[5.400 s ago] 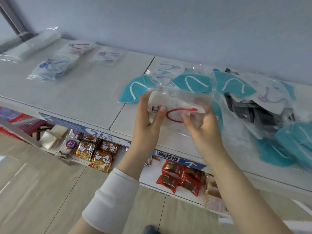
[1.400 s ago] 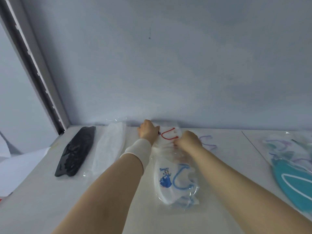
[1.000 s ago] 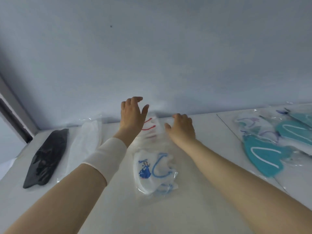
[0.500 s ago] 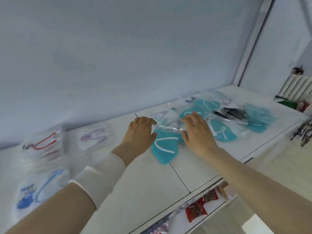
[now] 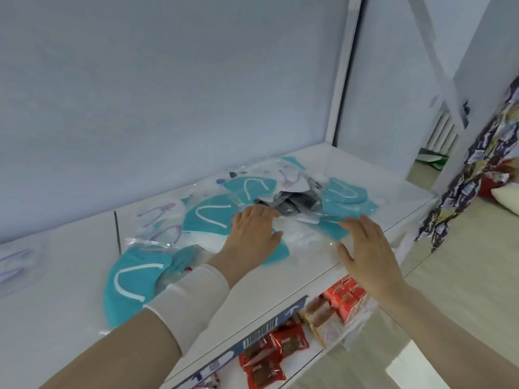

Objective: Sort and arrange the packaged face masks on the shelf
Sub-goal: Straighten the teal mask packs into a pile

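White store shelf (image 5: 70, 318) against a pale blue back panel (image 5: 168, 94), loose mask packets piled on its right half.

Left hand (image 5: 252, 237): palm down, fingers straight, resting flat on the pile and holding nothing. It covers part of a teal mask packet (image 5: 276, 252), likely pinning the slippery plastic so the heap does not slide. White sleeve (image 5: 191, 301) at the wrist.

Right hand (image 5: 365, 254): fingers spread, relaxed, empty, over the shelf's front edge. Fingertips are near the corner of another teal packet (image 5: 331, 231); I cannot tell whether they touch. Looks set to pick one out.

Between the hands lies a clear, crumpled packet (image 5: 306, 240). Just beyond the left fingers are a black mask packet (image 5: 297, 203) and more teal ones with white loops (image 5: 250, 188), (image 5: 345, 197), (image 5: 207, 220), all overlapping and unsorted.

Left of the pile sit white masks with purple ear loops (image 5: 160, 220), and one teal packet (image 5: 132, 279) lies apart near the front, beside the forearm.

Snack packets in red wrappers (image 5: 269, 357) are on the lower shelf.

Judgement: sorting is mid-way, colours still mixed here; thin film packets may slip or drag neighbours along.
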Motion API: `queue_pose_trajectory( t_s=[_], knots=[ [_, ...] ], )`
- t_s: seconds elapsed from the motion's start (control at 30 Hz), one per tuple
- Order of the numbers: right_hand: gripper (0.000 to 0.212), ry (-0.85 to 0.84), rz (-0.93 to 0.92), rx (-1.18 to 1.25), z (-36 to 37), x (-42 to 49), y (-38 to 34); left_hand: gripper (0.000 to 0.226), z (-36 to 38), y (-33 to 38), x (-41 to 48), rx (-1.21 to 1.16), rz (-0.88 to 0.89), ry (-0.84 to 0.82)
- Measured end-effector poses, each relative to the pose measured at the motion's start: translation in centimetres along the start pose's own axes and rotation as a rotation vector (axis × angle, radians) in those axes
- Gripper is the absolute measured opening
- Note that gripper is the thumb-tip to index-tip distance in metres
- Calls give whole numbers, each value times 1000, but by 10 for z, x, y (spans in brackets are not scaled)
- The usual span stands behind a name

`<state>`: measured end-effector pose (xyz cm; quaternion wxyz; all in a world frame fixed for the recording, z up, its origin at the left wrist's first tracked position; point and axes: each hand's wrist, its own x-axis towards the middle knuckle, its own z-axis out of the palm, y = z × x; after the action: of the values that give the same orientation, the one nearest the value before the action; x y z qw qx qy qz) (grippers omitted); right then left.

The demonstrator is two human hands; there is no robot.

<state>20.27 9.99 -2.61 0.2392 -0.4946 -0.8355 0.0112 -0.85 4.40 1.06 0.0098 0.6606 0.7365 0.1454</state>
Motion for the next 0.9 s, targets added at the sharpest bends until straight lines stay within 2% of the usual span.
queue_pose_trajectory(
  t_s=[0.17,0.3,0.43,0.57,0.67,0.8,0.87,0.9],
  knots=[
    [42,-72,-4,28,5,52,29,56,3,-18,75,-34,-172,16],
    [55,-205,140,49,-3,97,57,68,4,-51,115,-23,-358,-25],
    [74,-343,232,103,3,140,79,74,2,-67,135,4,-428,-106],
    [93,-497,285,141,18,174,84,75,-2,-70,137,36,-426,-53],
    [99,-444,250,190,25,183,91,74,-8,-71,133,0,-448,16],
    [102,-385,207,240,31,187,99,51,-34,-60,123,-198,-532,190],
    [92,-379,204,310,33,197,107,30,-48,-46,115,-329,-550,269],
    [80,-372,196,366,32,202,111,21,-53,-37,111,-401,-556,311]
  ],
)
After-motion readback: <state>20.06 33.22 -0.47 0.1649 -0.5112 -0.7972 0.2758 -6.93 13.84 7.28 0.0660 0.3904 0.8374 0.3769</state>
